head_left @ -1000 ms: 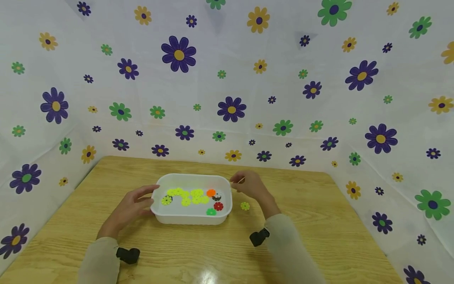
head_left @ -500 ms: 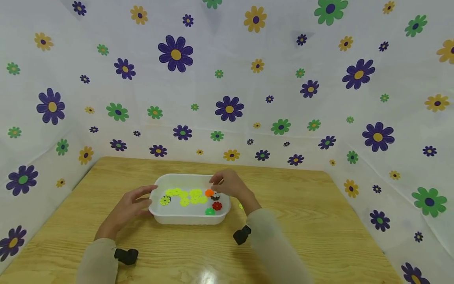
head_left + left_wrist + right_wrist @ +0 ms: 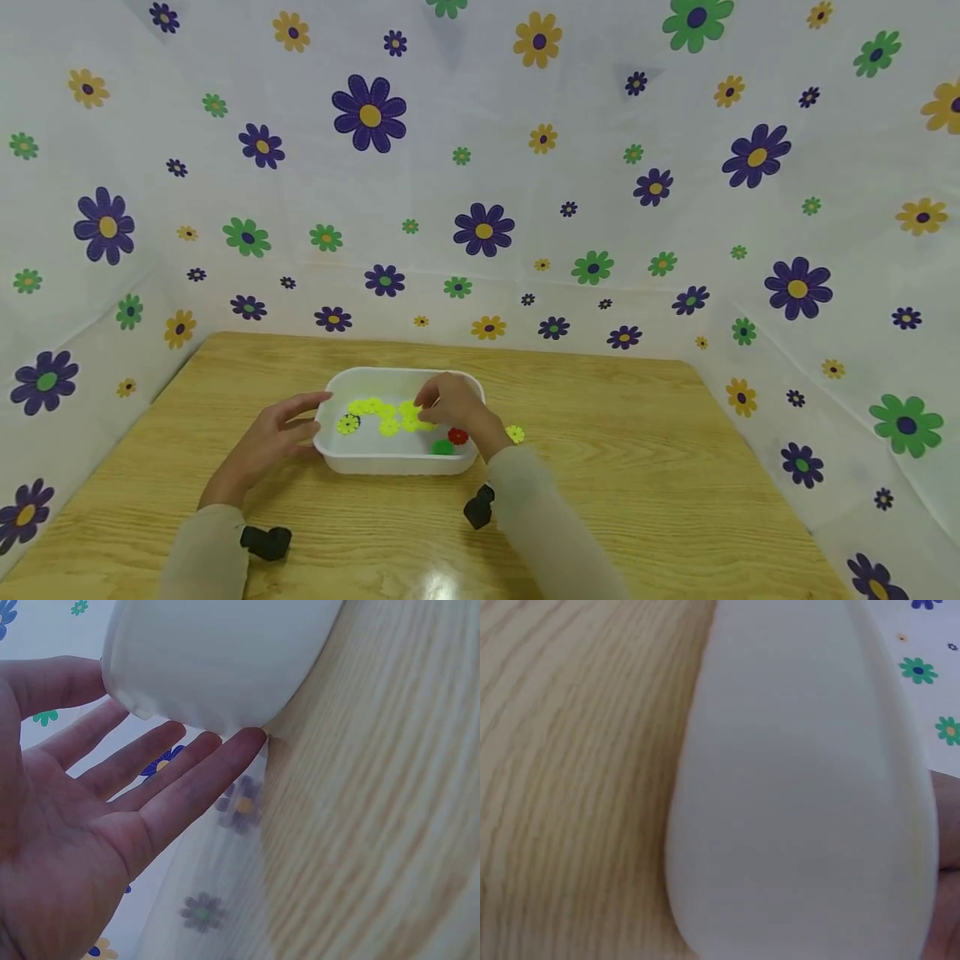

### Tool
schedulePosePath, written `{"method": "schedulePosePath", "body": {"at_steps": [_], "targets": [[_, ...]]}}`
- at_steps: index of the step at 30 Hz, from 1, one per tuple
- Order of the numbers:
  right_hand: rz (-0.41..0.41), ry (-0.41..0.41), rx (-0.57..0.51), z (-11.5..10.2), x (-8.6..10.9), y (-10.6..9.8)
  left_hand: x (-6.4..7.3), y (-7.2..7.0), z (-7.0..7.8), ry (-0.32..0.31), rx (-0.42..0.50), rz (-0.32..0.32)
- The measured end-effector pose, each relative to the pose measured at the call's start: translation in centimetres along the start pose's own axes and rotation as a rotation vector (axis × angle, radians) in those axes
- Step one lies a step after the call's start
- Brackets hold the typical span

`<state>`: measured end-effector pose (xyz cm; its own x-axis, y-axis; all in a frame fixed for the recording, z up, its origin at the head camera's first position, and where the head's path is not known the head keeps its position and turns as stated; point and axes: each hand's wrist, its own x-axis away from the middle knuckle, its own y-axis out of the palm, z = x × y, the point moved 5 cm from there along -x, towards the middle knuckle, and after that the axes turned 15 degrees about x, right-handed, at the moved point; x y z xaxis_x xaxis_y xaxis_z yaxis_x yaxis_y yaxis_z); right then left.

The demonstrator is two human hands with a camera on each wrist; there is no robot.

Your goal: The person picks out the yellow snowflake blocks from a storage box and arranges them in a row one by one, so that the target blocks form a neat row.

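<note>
A white plastic tub (image 3: 397, 464) stands on the table, with several yellow notched plastic discs (image 3: 389, 427) inside. A red disc (image 3: 457, 436) and a green disc (image 3: 442, 447) lie toward its right end. My left hand (image 3: 272, 437) touches the tub's left end, thumb at the rim; in the left wrist view the fingers (image 3: 187, 787) are extended against the wall. Inside the tub's right half, my right hand (image 3: 454, 404) has bent fingers with the tips over the yellow discs; I cannot tell whether one is pinched. The tub wall (image 3: 795, 780) hides most of that hand in the right wrist view.
One more yellow disc (image 3: 515, 434) lies on the wooden table (image 3: 637, 467) just right of the tub, close to my right forearm. A flower-printed white sheet (image 3: 420, 183) encloses the table at the back and both sides.
My right hand has moved left from beside the tub's right end, over the rim and into it, now covering the orange disc. My left hand keeps its place at the tub's left end.
</note>
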<state>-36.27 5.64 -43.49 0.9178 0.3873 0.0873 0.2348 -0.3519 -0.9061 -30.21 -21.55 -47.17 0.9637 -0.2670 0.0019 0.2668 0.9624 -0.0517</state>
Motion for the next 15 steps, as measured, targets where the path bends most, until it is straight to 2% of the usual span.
{"method": "schedulePosePath", "body": {"at_steps": [4, 15], "targets": [[0.002, -0.009, 0.016, -0.3, -0.1, 0.7, 0.0, -0.1, -0.3, -0.008, -0.003, 0.013], [0.020, 0.047, 0.019, -0.6, -0.6, 2.2, -0.1, -0.2, -0.4, 0.005, -0.011, 0.017]]}}
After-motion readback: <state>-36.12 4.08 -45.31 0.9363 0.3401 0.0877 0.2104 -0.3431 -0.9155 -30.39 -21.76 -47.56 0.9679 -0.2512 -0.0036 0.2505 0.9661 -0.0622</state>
